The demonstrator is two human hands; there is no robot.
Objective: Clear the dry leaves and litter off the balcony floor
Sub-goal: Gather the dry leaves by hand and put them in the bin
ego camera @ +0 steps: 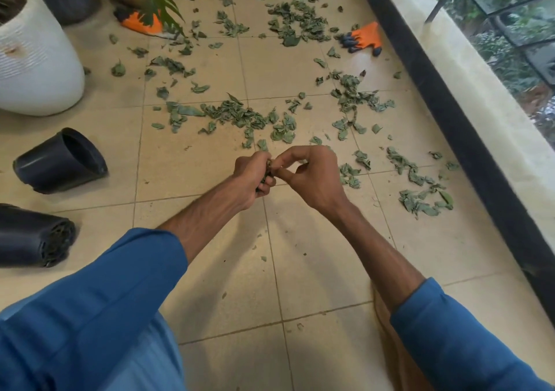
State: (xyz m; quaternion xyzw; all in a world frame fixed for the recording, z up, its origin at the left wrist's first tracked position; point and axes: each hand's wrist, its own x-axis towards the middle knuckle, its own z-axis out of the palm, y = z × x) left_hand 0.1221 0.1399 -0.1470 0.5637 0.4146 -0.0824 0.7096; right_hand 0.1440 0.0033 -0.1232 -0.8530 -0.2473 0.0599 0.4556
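Dry leaves (pixel 240 114) lie strewn over the tiled balcony floor (pixel 315 270), thickest ahead of us and along the black kerb (pixel 444 117) on the right. Above the tiles our left hand (pixel 252 180) is clenched round a bunch of leaves (pixel 267 170). Our right hand (pixel 315 177) pinches the same bunch with thumb and forefinger. At left a black pot (pixel 60 162) lies on its side near a white planter (pixel 36 60). An orange glove (pixel 365 37) lies among the far leaves.
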